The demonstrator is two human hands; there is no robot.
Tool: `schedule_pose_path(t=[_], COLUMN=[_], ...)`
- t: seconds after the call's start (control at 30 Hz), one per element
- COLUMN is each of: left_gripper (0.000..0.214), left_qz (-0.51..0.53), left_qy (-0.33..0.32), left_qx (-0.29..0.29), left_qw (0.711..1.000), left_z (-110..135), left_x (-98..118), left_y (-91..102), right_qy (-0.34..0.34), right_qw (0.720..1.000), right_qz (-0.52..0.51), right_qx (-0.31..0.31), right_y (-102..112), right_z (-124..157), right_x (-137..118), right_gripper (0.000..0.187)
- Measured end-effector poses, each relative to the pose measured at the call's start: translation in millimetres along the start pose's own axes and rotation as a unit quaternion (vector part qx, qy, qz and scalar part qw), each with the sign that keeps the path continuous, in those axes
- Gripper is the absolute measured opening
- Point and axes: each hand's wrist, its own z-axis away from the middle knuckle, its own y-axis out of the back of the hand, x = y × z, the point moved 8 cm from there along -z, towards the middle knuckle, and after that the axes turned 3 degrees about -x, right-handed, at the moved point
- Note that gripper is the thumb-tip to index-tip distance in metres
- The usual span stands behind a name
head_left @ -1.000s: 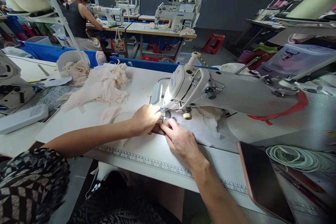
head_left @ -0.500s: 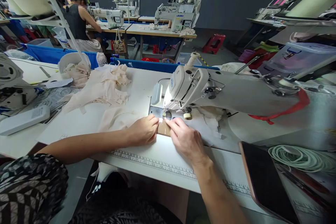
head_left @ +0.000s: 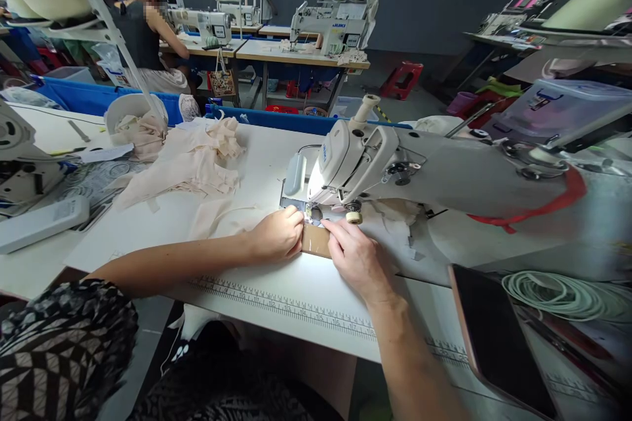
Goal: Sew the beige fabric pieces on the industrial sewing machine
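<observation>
Left hand (head_left: pixel 277 234) curled, grip hidden, right hand (head_left: pixel 359 255) loosely open, nothing visibly held, we flank the brown plate (head_left: pixel 316 241) in front of the sewing machine (head_left: pixel 439 164), seemingly aligning work; next calls for steady guiding.

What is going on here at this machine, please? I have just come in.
Someone has both bare hands close to the lit head of a sewing machine. The left hand is curled just left of it; anything it may hold is hidden. The right hand reaches in from the other side, and a brown plate shows between them. Pale fabric pieces lie farther left on the table, and a phone lies at the right.
</observation>
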Motion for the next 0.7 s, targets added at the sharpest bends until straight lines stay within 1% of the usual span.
schedule_pose_path(t=[0.17, 0.27, 0.33, 0.4, 0.5, 0.6, 0.7], left_gripper=[0.029, 0.029, 0.03, 0.029, 0.028, 0.028, 0.029], left_qz=[0.002, -0.009, -0.016, -0.016, -0.008, -0.005, -0.007], left_qy=[0.002, 0.005, 0.001, -0.004, -0.007, -0.007, -0.005], left_qx=[-0.002, -0.007, -0.012, -0.014, -0.014, -0.016, -0.021], left_qw=[1.0, 1.0, 1.0, 1.0, 1.0, 1.0, 1.0], left_z=[0.4, 0.4, 0.1, -0.4, -1.4, -2.2, -2.4], left_x=[1.6, 1.9, 2.3, 2.3, 1.3, 0.6, 0.2], left_y=[2.6, 3.5, 3.7, 3.8, 3.8, 2.6, 0.8], right_qy=[-0.012, -0.052, -0.09, -0.127, -0.165, -0.181, -0.199], right_qw=[1.0, 0.996, 0.988, 0.975, 0.954, 0.945, 0.942], right_qz=[-0.02, -0.072, -0.123, -0.18, -0.248, -0.271, -0.268], right_qx=[-0.009, 0.009, 0.017, 0.021, 0.028, 0.03, 0.03], right_y=[-1.7, -3.1, -6.1, -10.4, -15.7, -16.8, -14.1], right_z=[1.2, -1.0, -4.6, -9.7, -18.1, -22.6, -19.0], right_x=[-0.4, 6.9, 15.7, 25.6, 36.7, 40.5, 40.5], right_gripper=[0.04, 0.036, 0.036, 0.041, 0.055, 0.064, 0.066])
